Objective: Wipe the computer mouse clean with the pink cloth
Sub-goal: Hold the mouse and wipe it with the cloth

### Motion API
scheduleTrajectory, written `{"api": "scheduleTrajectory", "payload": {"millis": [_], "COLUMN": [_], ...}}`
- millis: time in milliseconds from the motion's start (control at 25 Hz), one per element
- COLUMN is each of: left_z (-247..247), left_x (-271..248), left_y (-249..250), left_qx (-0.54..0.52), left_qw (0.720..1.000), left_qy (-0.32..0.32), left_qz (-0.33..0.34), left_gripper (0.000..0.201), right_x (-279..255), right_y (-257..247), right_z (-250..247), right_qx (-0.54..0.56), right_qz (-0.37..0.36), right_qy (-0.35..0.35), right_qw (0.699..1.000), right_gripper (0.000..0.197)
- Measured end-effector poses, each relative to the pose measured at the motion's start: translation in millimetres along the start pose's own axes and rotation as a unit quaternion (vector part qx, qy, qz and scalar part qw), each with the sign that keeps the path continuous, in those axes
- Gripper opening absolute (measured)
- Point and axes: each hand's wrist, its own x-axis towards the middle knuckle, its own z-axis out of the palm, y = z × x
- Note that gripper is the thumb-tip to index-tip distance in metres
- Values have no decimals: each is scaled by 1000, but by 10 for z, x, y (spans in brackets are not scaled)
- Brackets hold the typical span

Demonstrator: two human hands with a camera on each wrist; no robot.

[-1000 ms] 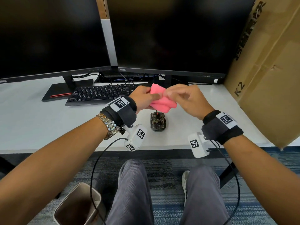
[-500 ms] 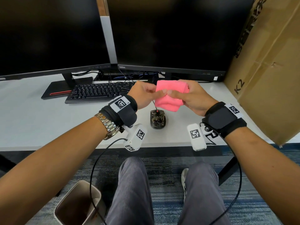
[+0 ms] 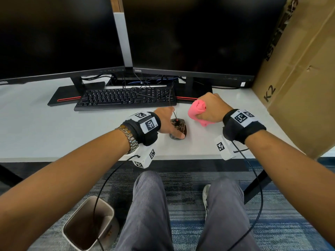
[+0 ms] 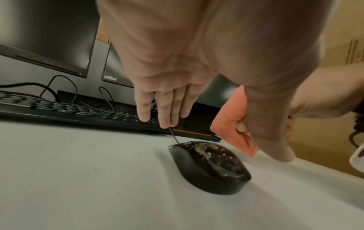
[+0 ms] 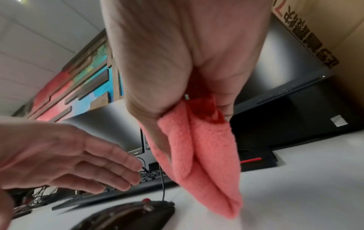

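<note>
A black wired mouse [image 3: 178, 128], its top smeared with brown grime, lies on the white desk [image 3: 54, 134] near the front edge. My left hand [image 3: 165, 122] hovers over it with straight fingers and holds nothing. In the left wrist view its thumb [image 4: 275, 147] hangs just right of the mouse [image 4: 208, 168] without touching it. My right hand [image 3: 211, 109] grips the folded pink cloth [image 3: 197, 110] just right of the mouse, a little above the desk. In the right wrist view the cloth [image 5: 206, 155] hangs from the fist, beside the mouse [image 5: 128, 217].
A black keyboard [image 3: 125, 98] lies behind the mouse, with the mouse cable running over it. Two dark monitors [image 3: 190, 33] stand at the back. A large cardboard box [image 3: 299, 78] blocks the desk's right side. A waste bin [image 3: 88, 225] stands on the floor, lower left.
Both hands held the cloth together above the mouse. Now the left hand has let go and dropped over the mouse, and the right hand has carried the cloth off to the right.
</note>
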Motion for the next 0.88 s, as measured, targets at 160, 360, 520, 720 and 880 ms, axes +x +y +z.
{"api": "scheduleTrajectory", "payload": {"millis": [160,360,520,720,880], "left_z": [111,197,241,302,314], "left_x": [49,90,135,149,166], "left_y": [-63,-121,-130,-157,-187], "left_qx": [7,-16,-52,-59,-60], "left_qw": [1000,1000,999,998,998], "left_qy": [-12,-11,-8,0,11], "left_qz": [-15,-13,0,6,16], "left_gripper": [128,124,125,126,126], "right_x": [58,218,292,378,419], "right_y": [35,59,75,18,-6], "right_z": [102,171,223,223,208], "right_qx": [8,15,13,-44,-35], "right_qz": [5,7,28,26,17], "right_qy": [-5,-37,-16,-61,-65], "right_qw": [1000,999,999,997,997], "right_gripper": [19,22,26,5,5]}}
